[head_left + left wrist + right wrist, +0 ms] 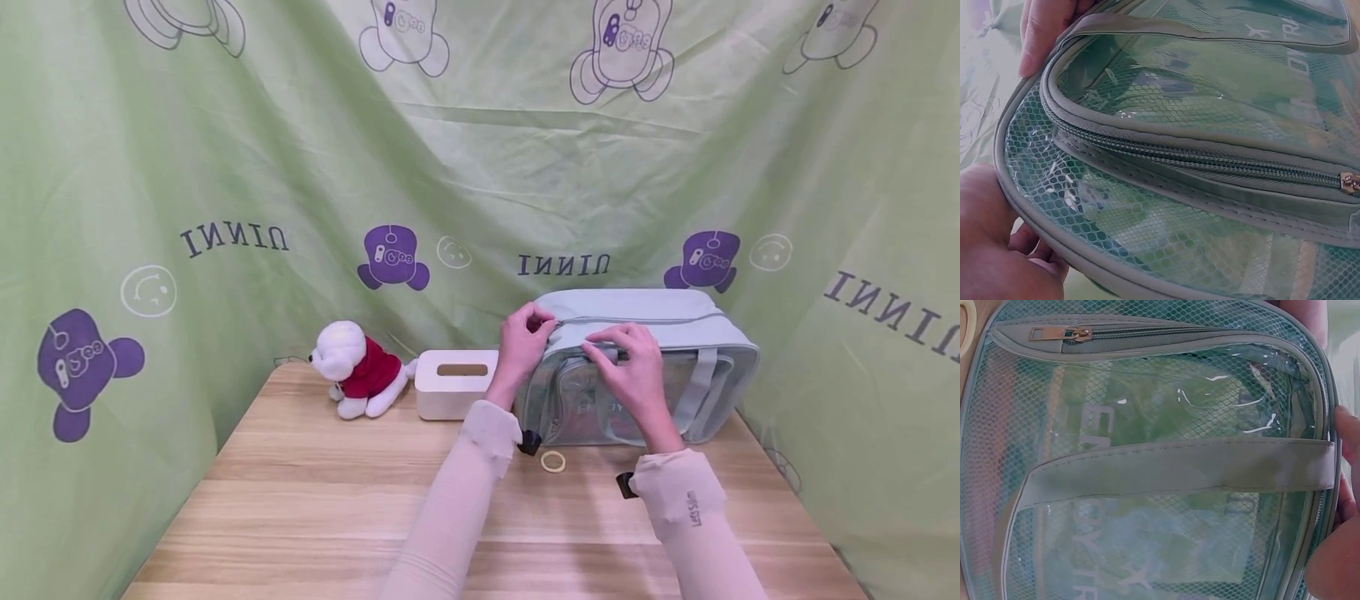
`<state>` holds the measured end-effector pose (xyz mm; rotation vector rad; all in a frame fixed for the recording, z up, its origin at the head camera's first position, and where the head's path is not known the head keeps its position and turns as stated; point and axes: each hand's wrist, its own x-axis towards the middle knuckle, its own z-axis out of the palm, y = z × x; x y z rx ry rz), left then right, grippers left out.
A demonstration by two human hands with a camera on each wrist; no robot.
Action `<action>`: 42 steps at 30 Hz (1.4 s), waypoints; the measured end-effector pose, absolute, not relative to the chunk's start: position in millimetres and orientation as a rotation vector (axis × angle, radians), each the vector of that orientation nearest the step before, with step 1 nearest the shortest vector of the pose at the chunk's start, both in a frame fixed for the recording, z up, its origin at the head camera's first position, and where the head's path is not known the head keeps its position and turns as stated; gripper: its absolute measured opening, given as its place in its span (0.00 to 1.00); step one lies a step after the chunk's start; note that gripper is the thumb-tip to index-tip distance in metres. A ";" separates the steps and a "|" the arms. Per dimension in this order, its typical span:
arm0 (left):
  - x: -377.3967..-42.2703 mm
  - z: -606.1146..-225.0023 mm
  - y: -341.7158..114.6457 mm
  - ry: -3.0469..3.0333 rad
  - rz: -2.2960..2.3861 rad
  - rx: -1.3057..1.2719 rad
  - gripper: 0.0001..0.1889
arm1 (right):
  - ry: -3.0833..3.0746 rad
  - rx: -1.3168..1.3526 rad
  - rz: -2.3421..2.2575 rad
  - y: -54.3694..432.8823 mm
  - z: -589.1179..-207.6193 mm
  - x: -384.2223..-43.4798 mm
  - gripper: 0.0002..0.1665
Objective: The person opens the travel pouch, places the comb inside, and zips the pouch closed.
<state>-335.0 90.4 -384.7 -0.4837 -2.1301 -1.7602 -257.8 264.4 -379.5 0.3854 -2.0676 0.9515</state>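
A pale green travel bag point(637, 308) with a clear mesh-patterned front stands upright at the back right of the table. A long zipper runs along its top, and in the head view it looks closed. My left hand point(522, 337) pinches the bag's top left corner at the zipper's end; the zipper pull itself is hidden. With thumb and fingers, my right hand point(633, 367) holds the upper front edge beside a strap point(1179, 465). The front pocket's zipper has a gold-coloured slider point(1077, 334). In the left wrist view, the left fingers point(1038, 250) curl behind the bag's rim.
Left of the bag stands a white tissue box point(438, 400) with a slot in its top. A white plush dog point(341, 350) in a red shirt sits further left. A cream ring point(553, 462) lies before the bag on the wooden table point(322, 517). Green cloth hangs behind.
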 end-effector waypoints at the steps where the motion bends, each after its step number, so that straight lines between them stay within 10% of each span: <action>1: -335.0 -385.0 89.3 -2.130 -1.752 -0.470 0.02 | -2.065 0.386 0.955 263.8 -379.5 -257.5 0.11; 42: -334.8 -425.2 42.6 -2.016 -2.013 -0.226 0.04 | -2.014 0.353 0.985 260.0 -382.3 -263.4 0.09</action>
